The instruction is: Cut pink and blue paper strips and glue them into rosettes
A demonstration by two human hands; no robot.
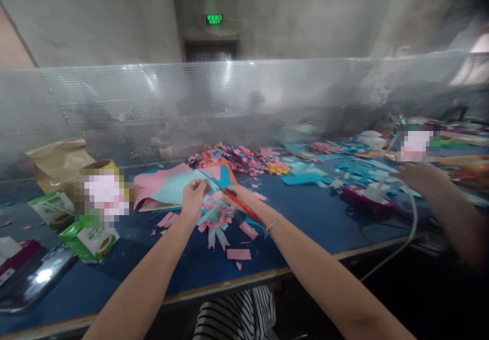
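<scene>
My right hand [237,195] grips a pair of scissors [247,207] with red handles, the blades pointing up and left toward my other hand. Pinched closed, my left hand [194,193] holds a small piece of light blue paper [208,189] close to the blades; most of that piece is hidden by the fingers. Below both hands lies a pile of pink and light blue cut paper strips [216,221], some with notched ends. Behind my left hand are large pink and light blue paper sheets [168,187].
Small boxes [90,240] and a brown paper bag [57,164] stand at left, near a phone-like dark slab [42,279]. Colourful paper flowers [244,159] are heaped at the back against a perforated screen [214,93]. Another person's arm [439,192] and a white cable [414,217] are at right.
</scene>
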